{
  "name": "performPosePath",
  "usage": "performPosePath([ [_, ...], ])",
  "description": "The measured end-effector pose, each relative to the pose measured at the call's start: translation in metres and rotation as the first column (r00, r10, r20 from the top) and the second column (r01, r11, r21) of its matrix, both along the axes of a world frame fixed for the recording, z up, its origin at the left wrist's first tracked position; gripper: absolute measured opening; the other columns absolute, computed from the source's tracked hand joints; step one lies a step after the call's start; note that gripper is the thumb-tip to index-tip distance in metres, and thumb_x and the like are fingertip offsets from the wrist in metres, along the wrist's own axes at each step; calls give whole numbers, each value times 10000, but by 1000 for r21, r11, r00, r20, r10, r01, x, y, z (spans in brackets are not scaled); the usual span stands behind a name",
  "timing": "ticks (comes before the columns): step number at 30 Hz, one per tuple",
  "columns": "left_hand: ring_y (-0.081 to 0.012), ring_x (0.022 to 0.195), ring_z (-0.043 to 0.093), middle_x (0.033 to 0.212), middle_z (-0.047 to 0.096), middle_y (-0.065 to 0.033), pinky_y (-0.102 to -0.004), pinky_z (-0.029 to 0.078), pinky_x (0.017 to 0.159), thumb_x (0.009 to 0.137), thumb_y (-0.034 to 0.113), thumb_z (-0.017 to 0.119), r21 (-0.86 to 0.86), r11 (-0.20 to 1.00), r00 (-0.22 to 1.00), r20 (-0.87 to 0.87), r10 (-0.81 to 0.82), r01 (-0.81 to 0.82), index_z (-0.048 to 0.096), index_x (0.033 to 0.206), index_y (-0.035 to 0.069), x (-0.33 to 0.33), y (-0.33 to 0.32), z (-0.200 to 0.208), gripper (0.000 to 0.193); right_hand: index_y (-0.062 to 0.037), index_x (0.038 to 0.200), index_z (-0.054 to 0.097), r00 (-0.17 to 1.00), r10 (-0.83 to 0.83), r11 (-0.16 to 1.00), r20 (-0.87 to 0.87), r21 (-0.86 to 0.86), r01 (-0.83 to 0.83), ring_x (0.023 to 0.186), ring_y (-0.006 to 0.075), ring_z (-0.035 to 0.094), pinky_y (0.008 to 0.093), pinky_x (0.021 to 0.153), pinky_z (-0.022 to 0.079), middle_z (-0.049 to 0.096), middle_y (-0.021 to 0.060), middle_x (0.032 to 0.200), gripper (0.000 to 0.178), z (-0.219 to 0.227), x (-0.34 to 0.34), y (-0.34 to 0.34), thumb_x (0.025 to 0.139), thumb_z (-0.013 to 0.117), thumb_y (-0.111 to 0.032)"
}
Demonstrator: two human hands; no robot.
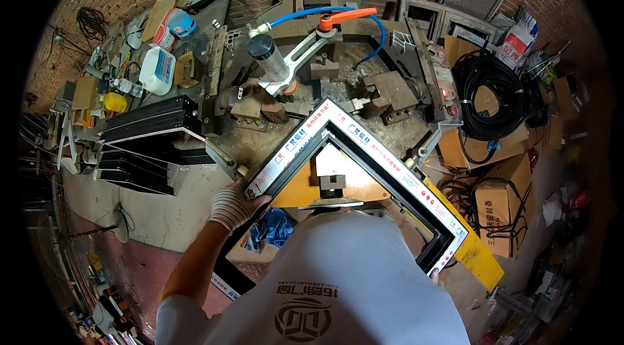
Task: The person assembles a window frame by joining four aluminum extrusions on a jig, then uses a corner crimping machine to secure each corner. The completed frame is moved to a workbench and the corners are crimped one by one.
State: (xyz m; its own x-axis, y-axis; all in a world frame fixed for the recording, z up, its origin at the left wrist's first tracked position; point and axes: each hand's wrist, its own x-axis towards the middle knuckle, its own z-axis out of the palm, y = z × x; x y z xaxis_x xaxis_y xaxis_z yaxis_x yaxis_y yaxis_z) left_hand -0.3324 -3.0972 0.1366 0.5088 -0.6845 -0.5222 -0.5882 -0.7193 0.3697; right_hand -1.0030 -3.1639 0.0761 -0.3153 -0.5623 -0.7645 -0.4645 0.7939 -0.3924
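Note:
A black window frame (405, 179), its face covered with printed white protective film, lies turned cornerwise in front of me. Its far corner points in between the steel blocks of a metal corner-joining machine (390, 95). My left hand (235, 205), in a striped knit glove, is closed around the frame's left side with the thumb over the inner edge. At the frame's right corner my right hand (438, 278) grips the edge; only some fingers show, the rest hidden by the frame and my body. A clear cylinder with a dark cap (272, 59) and an orange lever (351, 18) stand above the machine.
Bundled black profiles (146, 143) sit on the left. Behind them are a white jug (156, 71) and a yellow bottle (115, 102). On the right are a coil of black hose (484, 111), a cardboard box (502, 205) and a yellow machine panel (480, 260). A blue air hose (382, 36) arches overhead.

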Motion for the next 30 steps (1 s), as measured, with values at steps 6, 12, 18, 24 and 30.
performPosePath([
  [6,-394,987,716,1063,734,-205,-460,579,859,744,440,900,-189,975,988,75,132,-116,647,1323,86,-8,-4,-8,724,36,1330,602,1000,19,1000,-22,25,-19,974,211,623,366,893,517,670,103,1060,774,-2,2,-4,982,593,-656],
  [12,-420,1286,503,1374,544,-262,-507,429,1092,646,402,963,-103,992,957,271,105,-79,349,1577,62,-39,44,-20,1166,38,1321,609,995,95,993,-22,71,-93,960,206,611,363,890,506,668,95,1038,775,10,14,-25,976,605,-656],
  [18,-468,1323,485,1523,425,-239,-561,433,1113,503,256,1002,123,986,865,501,39,-115,127,1682,190,-35,136,-37,1469,53,1318,628,995,65,989,80,-139,-54,1119,217,594,353,1034,461,678,103,1199,703,-44,-23,-36,981,687,-561],
  [24,-470,1319,478,1526,414,-247,-568,487,1051,541,205,986,96,987,878,473,70,-130,112,1684,202,-31,138,-47,1439,56,1227,668,998,62,991,16,-122,-60,970,199,610,346,912,509,692,91,1076,760,-22,-1,-43,945,685,-649],
  [30,-492,1295,487,1499,441,-268,-561,464,1074,559,239,992,10,999,910,412,44,-53,154,1672,126,-26,139,-44,1398,36,1168,694,957,264,964,-121,-12,-267,916,232,677,377,844,537,732,111,965,762,28,28,-63,987,566,-693],
])
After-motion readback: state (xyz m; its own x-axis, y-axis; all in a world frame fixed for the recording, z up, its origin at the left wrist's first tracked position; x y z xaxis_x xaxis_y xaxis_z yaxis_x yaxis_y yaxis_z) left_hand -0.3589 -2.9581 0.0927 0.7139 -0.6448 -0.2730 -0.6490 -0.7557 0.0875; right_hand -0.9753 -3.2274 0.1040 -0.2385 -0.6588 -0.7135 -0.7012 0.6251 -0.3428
